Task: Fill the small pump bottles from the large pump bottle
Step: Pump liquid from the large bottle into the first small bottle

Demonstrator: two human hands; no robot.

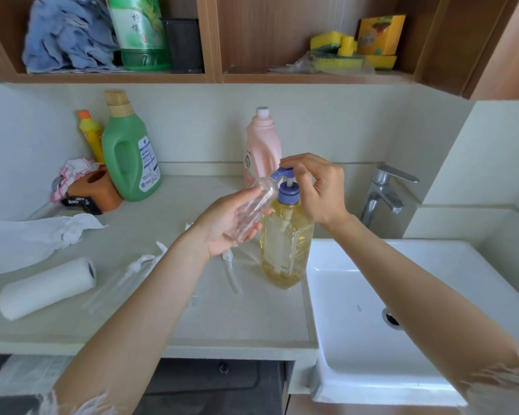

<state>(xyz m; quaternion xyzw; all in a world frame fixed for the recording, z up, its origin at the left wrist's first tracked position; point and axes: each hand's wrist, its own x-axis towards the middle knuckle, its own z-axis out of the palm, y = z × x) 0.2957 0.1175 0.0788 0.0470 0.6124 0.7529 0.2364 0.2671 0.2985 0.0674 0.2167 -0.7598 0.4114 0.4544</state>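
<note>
Standing at the counter's [150, 313] right edge, just beside the sink [402, 319], and holding amber liquid most of the way up: the large pump bottle [285, 250], steadied by nothing but its own weight, so likely tipping toward the basin if the pressing comes off-centre; curling over the blue pump head [283, 172] from above, fingers bent round it and thumb alongside: the right hand [318, 190], apparently about to press or pressing, though how far down cannot be told; cradling the small clear bottle [253, 209] in the palm, fingers wrapped loosely under it: the left hand [228, 226], tilting that bottle so its open neck is meeting the spout; looking empty or nearly so, the small bottle, with filling judged barely begun; risking, from here, a neck drifting off the spout and liquid running over the fingers, making the grip slippery; lying loose on the counter near the left forearm: white pump tops [231, 271] and another clear bottle [108, 292], blurred, possibly being knocked by an elbow.
</note>
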